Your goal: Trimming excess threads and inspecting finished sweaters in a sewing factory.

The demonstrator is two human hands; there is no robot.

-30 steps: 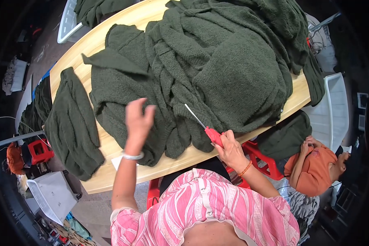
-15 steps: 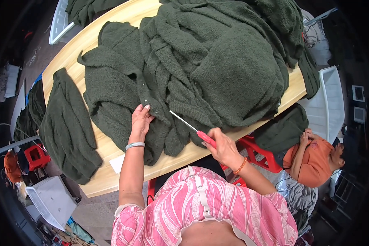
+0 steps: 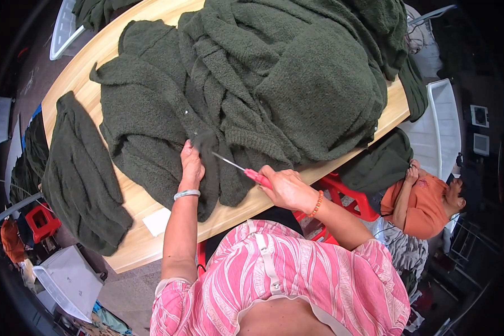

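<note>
A dark green knitted cardigan (image 3: 143,112) lies spread on the table, small pale buttons along its front band. My left hand (image 3: 191,167) is closed on the edge of that band, fingertips pinching the knit near a button. In my right hand (image 3: 290,189) is a tool with a red handle (image 3: 257,178) and a thin metal shaft. The shaft points up and left toward the pinched edge, its end close to my left fingers. I cannot make out the shape of its tip, or whether it touches the knit.
More dark green knitwear (image 3: 325,84) is heaped across the wooden table (image 3: 145,246). A separate green knit piece (image 3: 84,179) lies at the left, near a white paper (image 3: 157,222). A red stool (image 3: 347,196) and a co-worker in orange (image 3: 417,207) are beyond the right edge.
My right hand has moved left with the tool, bringing its shaft closer to my left hand. My left hand keeps hold of the cardigan's band. The whole view has shifted slightly.
</note>
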